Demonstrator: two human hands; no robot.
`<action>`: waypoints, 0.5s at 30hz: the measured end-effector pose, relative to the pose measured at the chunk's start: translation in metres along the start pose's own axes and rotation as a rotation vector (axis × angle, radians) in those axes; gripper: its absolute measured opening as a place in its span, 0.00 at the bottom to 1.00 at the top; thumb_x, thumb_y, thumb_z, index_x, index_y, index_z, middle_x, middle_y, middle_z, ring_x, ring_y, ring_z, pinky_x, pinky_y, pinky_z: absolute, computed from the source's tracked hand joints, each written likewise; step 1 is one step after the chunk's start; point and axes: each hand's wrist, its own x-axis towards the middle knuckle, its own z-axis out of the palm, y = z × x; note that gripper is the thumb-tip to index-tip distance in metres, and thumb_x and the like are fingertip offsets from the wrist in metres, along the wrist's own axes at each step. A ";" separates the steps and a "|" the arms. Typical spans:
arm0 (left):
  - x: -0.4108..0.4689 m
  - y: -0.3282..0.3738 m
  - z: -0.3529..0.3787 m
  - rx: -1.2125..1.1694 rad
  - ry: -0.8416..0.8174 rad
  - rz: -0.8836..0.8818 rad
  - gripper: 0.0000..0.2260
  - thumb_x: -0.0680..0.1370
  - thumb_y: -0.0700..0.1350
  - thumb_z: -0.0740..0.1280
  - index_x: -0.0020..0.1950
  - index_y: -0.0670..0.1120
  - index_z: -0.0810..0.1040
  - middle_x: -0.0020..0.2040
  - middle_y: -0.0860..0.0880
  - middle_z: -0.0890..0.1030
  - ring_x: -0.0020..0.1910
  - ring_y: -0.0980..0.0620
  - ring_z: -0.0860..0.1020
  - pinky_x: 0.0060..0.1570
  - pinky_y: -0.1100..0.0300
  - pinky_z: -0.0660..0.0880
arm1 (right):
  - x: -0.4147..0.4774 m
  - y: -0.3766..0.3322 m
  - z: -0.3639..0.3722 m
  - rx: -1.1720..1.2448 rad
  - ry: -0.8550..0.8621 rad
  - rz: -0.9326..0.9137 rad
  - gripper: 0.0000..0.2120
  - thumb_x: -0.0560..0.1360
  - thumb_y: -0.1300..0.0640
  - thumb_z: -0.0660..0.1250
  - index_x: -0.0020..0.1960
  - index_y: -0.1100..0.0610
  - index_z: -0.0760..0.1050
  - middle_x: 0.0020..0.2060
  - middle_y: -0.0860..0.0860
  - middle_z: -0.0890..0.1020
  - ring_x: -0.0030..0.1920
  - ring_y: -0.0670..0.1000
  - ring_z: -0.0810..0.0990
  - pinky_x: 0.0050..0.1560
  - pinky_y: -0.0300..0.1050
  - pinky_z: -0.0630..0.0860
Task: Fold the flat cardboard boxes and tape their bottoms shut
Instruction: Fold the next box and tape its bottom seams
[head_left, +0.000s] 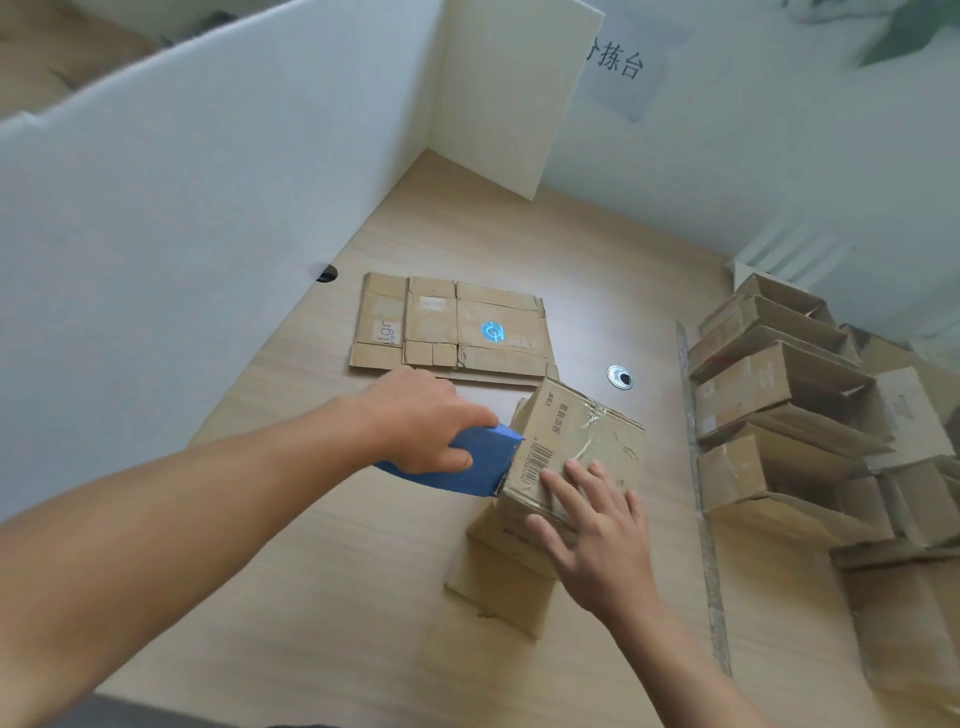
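Note:
A folded cardboard box (597, 431) stands bottom-up on the wooden table (322, 597), with clear tape across its closed flaps and its open flaps spread below. My left hand (421, 421) grips a blue tape dispenser (478, 462), whose front edge touches the box's left side. My right hand (597, 540) lies flat on the box's near face, fingers straight and spread. A flat cardboard box (452, 327) with a blue sticker lies farther back on the table.
White partition boards (182, 208) wall the table's left and back. Several folded boxes (769, 415) are stacked at the right, past a table seam. Two cable holes (620, 376) sit in the tabletop.

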 end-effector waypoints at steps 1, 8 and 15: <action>-0.002 0.004 0.000 0.035 0.016 -0.001 0.22 0.79 0.61 0.58 0.74 0.62 0.64 0.53 0.49 0.80 0.51 0.45 0.78 0.43 0.54 0.74 | 0.002 -0.007 -0.001 -0.025 0.002 0.013 0.26 0.73 0.31 0.58 0.64 0.44 0.74 0.65 0.50 0.78 0.69 0.60 0.73 0.63 0.68 0.69; -0.015 0.030 0.003 0.123 0.083 -0.094 0.15 0.81 0.55 0.57 0.66 0.53 0.69 0.38 0.50 0.70 0.39 0.44 0.71 0.32 0.56 0.62 | 0.019 -0.044 0.005 -0.136 0.049 0.125 0.28 0.69 0.30 0.58 0.54 0.51 0.72 0.49 0.57 0.77 0.56 0.66 0.76 0.54 0.73 0.73; -0.030 0.025 0.012 -0.008 0.112 -0.234 0.16 0.80 0.56 0.59 0.67 0.56 0.68 0.40 0.50 0.73 0.41 0.44 0.73 0.39 0.54 0.71 | 0.018 -0.046 0.016 -0.254 -0.022 0.132 0.26 0.70 0.36 0.67 0.58 0.54 0.71 0.51 0.60 0.77 0.59 0.70 0.75 0.55 0.80 0.68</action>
